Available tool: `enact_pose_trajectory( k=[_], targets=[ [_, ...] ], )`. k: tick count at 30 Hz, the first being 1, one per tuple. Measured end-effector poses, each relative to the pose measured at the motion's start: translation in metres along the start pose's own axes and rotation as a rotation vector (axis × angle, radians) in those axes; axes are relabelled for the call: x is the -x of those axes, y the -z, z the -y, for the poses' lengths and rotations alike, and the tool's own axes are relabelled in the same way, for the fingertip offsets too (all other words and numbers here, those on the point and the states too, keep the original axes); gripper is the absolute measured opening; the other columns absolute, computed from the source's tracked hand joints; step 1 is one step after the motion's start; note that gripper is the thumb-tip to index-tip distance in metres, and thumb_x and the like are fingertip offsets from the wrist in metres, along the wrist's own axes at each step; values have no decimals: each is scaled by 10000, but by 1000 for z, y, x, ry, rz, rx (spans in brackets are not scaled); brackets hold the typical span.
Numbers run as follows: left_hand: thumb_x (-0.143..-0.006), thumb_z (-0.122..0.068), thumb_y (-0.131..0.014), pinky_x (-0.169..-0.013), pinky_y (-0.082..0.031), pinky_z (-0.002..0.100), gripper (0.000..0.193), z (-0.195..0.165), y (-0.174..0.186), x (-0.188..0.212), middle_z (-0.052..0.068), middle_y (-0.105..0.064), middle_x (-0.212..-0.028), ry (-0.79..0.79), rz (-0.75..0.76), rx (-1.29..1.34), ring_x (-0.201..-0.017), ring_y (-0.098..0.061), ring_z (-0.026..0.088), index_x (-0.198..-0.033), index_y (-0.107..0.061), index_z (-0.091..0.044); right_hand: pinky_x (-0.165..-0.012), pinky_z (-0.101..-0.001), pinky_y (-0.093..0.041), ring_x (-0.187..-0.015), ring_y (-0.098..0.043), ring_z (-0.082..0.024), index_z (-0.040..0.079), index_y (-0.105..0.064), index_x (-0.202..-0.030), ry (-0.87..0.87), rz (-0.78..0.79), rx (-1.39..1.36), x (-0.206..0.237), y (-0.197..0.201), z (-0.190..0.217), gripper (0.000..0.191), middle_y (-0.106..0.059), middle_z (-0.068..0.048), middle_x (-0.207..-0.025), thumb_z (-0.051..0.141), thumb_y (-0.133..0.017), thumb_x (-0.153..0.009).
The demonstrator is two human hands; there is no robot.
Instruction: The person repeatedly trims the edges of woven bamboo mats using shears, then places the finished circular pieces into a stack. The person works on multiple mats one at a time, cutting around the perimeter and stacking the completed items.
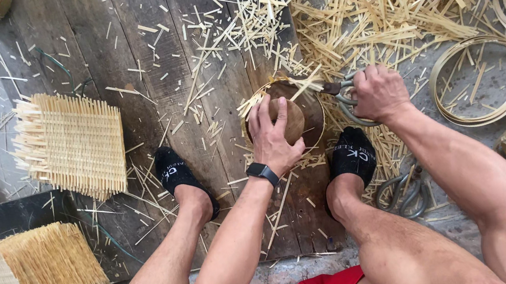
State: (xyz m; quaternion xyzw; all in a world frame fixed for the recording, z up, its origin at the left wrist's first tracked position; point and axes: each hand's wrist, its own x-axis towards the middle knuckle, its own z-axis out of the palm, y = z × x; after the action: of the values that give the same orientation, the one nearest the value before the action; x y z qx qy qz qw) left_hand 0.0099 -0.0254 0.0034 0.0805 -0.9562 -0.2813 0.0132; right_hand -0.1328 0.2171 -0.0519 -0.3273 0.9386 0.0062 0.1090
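Observation:
My left hand (273, 134) presses down on a round wooden block (293, 120) set inside a small bamboo ring with a woven mat (313, 110). A dark watch sits on that wrist. My right hand (378, 92) grips the handles of large metal shears (344, 97), whose blades reach the ring's right edge among protruding bamboo strips. Both of my feet, in black socks, rest on the dark wooden board (123, 61) on either side of the ring.
A square woven bamboo mat (70, 144) lies on the left of the board, a stack of such mats (35, 278) at lower left. Bamboo hoops (478, 80) and a heap of cut strips (392, 4) lie on the right. A second pair of shears (405, 192) rests by my right foot.

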Motion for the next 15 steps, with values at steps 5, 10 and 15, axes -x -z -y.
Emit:
enact_pose_trajectory(
  k=[5,10,15],
  targets=[
    [-691,-317,-904,-1197,-322,563,927,-14,-14,10,246,-249,-1575,175,-174,152,-1440,-294,484,-1515,-481,-282,-730,-471,-568,-718,-685,-320,10,-693,-910,-109,277,-264,-3,-7,-4,313,-678,-201,-790,310,-607,-893],
    [-678,-308,-897,-1192,-335,552,908,-10,-18,11,232,-276,-1564,199,-164,168,-1425,-312,476,-1497,-507,-297,-842,-476,-554,-798,-698,-330,39,-738,-949,-269,611,-570,-4,18,4,447,-715,-176,-866,454,-655,-803],
    [-653,-295,-889,-1189,-337,544,894,-9,-18,9,228,-307,-1554,174,-165,155,-1407,-331,469,-1474,-537,-300,-846,-451,-508,-919,-608,-348,-61,-629,-1003,-59,46,-148,6,35,11,673,-611,-218,-942,557,-733,-759]
  ],
)
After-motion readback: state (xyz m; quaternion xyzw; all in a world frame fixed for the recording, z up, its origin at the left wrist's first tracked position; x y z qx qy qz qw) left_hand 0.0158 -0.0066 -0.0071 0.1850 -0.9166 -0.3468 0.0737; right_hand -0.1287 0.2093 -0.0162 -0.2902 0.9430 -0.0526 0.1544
